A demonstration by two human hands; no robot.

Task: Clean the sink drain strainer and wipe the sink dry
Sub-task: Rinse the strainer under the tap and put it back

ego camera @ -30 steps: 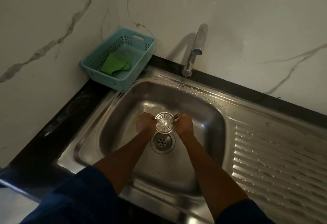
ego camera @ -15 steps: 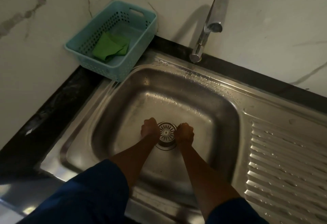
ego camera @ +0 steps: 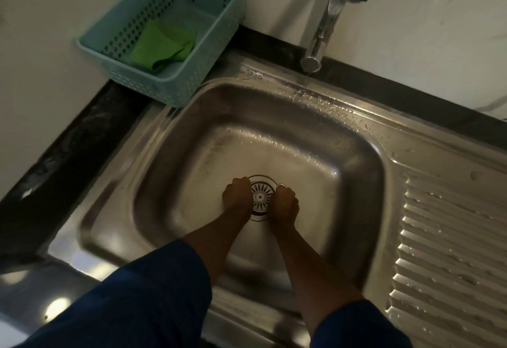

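The round metal drain strainer sits in the drain opening at the bottom of the steel sink. My left hand grips its left edge and my right hand grips its right edge, both with fingers curled. Only the strainer's slotted middle shows between the two fists. The sink basin is wet, with drops along its back rim. A folded green cloth lies in the teal basket at the back left.
A chrome tap stands behind the basin, its spout over the back rim. The ribbed draining board to the right holds water drops. A black counter strip borders the sink on the left, below a marble-pattern wall.
Both hands have lowered the strainer from above the drain down into the drain opening. The camera has moved closer to the sink.
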